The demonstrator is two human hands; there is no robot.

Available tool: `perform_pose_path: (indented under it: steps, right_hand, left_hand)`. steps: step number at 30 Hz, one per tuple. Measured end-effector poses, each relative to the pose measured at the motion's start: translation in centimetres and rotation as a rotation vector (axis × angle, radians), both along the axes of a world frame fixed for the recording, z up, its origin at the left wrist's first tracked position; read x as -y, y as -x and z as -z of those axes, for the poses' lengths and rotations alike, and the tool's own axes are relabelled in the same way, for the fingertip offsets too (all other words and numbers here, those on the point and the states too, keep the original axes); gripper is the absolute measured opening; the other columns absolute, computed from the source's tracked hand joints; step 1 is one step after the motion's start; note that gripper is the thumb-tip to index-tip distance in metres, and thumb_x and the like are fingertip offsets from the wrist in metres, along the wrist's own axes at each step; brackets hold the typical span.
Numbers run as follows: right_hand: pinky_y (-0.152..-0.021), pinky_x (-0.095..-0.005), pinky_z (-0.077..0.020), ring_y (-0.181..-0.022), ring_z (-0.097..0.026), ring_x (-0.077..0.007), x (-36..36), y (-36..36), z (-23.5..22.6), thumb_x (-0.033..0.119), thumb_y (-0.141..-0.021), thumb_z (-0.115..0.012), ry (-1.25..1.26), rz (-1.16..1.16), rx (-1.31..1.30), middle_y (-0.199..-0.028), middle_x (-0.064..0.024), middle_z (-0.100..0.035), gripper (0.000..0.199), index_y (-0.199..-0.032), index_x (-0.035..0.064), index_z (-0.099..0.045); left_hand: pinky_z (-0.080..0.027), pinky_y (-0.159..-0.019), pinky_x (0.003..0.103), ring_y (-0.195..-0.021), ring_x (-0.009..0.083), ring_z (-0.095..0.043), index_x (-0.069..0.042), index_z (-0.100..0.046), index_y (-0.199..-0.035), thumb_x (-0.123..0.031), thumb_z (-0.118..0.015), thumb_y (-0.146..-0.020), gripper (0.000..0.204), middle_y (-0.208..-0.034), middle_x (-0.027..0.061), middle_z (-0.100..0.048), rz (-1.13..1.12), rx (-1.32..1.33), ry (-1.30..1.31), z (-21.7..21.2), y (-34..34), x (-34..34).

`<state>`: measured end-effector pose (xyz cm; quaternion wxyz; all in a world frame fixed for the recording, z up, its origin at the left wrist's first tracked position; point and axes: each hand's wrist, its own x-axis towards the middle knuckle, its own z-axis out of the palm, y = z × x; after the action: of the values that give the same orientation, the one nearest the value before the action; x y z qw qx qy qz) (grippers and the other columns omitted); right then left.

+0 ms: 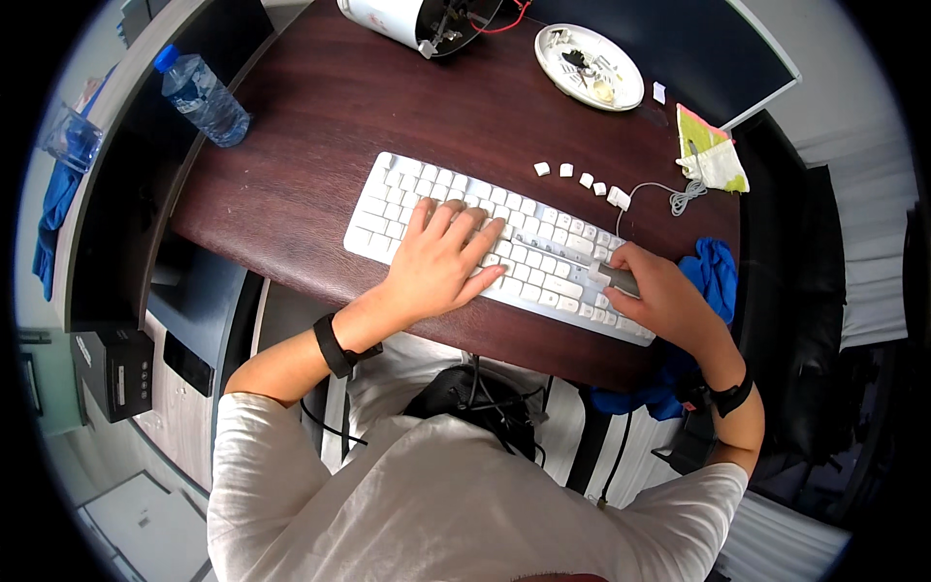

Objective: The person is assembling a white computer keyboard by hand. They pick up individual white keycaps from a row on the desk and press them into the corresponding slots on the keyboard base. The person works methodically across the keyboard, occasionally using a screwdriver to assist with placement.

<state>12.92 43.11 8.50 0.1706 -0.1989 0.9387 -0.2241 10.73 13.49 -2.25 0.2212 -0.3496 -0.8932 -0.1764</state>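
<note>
A white keyboard [529, 276] lies at a slant on the dark wooden desk. One row, right of its middle, lacks several keycaps, and its bare base shows. My left hand [441, 252] rests flat on the left-centre keys, fingers spread, holding nothing. Near the keyboard's right end, my right hand [659, 291] grips what looks like a small brush [621, 279] with a grey handle. Its pale end is at the uncovered row; whether it touches is unclear. Several loose white keycaps [566, 170] lie in a row just beyond the keyboard.
A white plate [628, 95] of small bits sits at the back, beside a white cylindrical container [383, 15] on its side. A coiled grey cable [687, 199] and a yellow-green cloth [716, 163] lie back right. Blue cloth [713, 276] is at right, a water bottle [206, 102] at left.
</note>
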Motion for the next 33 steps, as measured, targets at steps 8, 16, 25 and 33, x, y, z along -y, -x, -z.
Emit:
perform_pose_path:
  steps: [8, 16, 25, 33]
  right_hand:
    - [-0.072, -0.0362, -0.0497, -0.081, -0.066, -0.0328, 0.8, -2.6, 1.4, 0.017, -0.091, -0.067, 0.12, 0.143, 0.097, -0.091, -0.0224, -0.065, 0.028, -0.106, 0.0009, -0.05]
    - [-0.073, -0.0369, -0.0492, -0.083, -0.065, -0.0303, 0.0, -2.9, 3.7, 0.019, -0.092, -0.067, 0.195, 0.151, 0.129, -0.091, -0.0209, -0.064, 0.029, -0.106, 0.0012, -0.05]
    - [-0.07, -0.0387, -0.0493, -0.079, -0.065, -0.0321, -0.1, -3.1, 5.2, 0.027, -0.093, -0.068, 0.166, 0.15, 0.093, -0.089, -0.0195, -0.064, 0.032, -0.102, 0.0021, -0.051]
    - [-0.054, -0.0424, -0.0495, -0.062, -0.062, -0.0331, 0.7, -2.6, 6.8, 0.027, -0.098, -0.056, -0.12, 0.062, -0.409, -0.08, -0.0126, -0.063, 0.025, -0.086, 0.0052, -0.057]
  left_hand:
    - [-0.037, -0.098, 0.049, -0.112, 0.0272, -0.052, -0.011, -0.062, -0.126, -0.039, -0.06, -0.091, 0.045, -0.119, 0.0087, -0.057, 0.023, 0.001, 0.018, 0.3, 0.0, -0.2]
    - [-0.035, -0.101, 0.051, -0.114, 0.0281, -0.051, -0.01, -0.059, -0.131, -0.038, -0.058, -0.093, 0.048, -0.122, 0.0094, -0.056, 0.024, 0.018, 0.05, 0.3, -0.1, -0.3]
    - [-0.034, -0.101, 0.051, -0.114, 0.0282, -0.051, -0.009, -0.058, -0.132, -0.037, -0.057, -0.093, 0.048, -0.122, 0.0096, -0.056, 0.028, 0.023, 0.064, 0.3, -0.1, -0.3]
    - [-0.034, -0.1, 0.05, -0.114, 0.0279, -0.051, -0.008, -0.058, -0.131, -0.036, -0.058, -0.092, 0.049, -0.122, 0.0097, -0.056, 0.026, 0.025, 0.069, 0.2, 0.0, -0.4]
